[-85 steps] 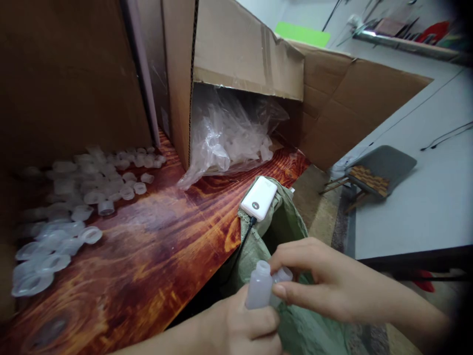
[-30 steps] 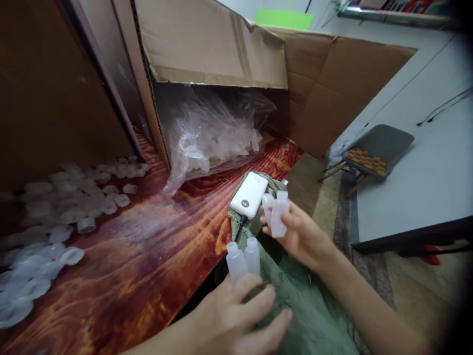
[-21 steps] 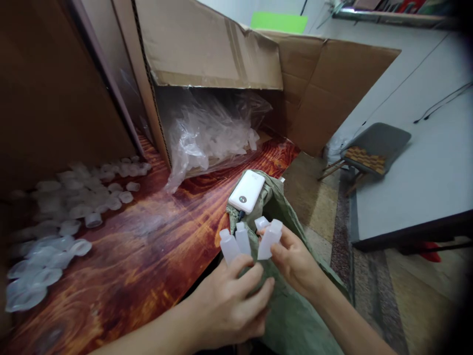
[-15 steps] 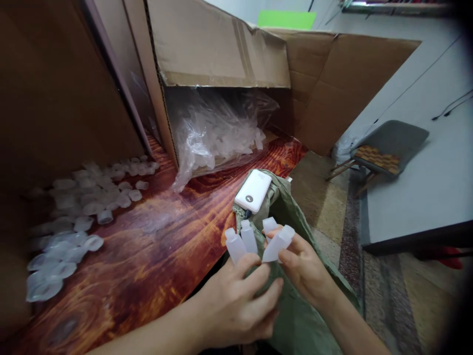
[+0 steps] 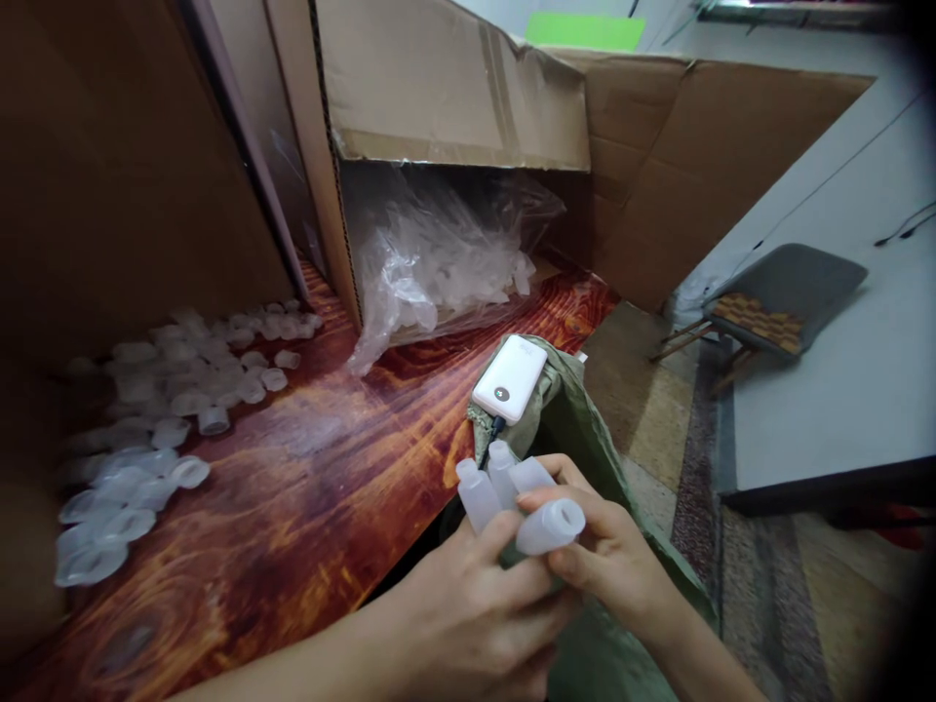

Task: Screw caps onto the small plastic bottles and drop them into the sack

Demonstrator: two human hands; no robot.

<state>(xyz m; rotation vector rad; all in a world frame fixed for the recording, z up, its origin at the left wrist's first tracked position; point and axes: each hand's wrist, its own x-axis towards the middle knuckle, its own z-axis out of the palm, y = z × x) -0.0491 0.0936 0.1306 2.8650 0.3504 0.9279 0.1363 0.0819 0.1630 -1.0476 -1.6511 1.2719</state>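
My left hand [image 5: 487,590] is closed around small translucent white plastic bottles; one bottle [image 5: 479,495] stands up above its thumb, and a second bottle [image 5: 502,473] rises just behind. My right hand [image 5: 610,546] pinches another bottle [image 5: 552,526], tilted with its open round end toward me. Beside that, a further white piece [image 5: 532,475] sits at the right fingertips, its lower part hidden. Both hands are close together over green cloth [image 5: 585,439]. A white power bank [image 5: 510,378] with a dark cable lies on the cloth just beyond them.
Many translucent caps [image 5: 175,390] are heaped on the wood-patterned table [image 5: 292,487] at left. Behind stands an open cardboard box [image 5: 460,88] with a clear plastic bag [image 5: 399,283] of white pieces. A grey chair [image 5: 794,292] with a checkered seat is at right.
The bottle in my right hand has tipped, so its open end now faces me. My hands have drawn closer together, and the view has shifted slightly.
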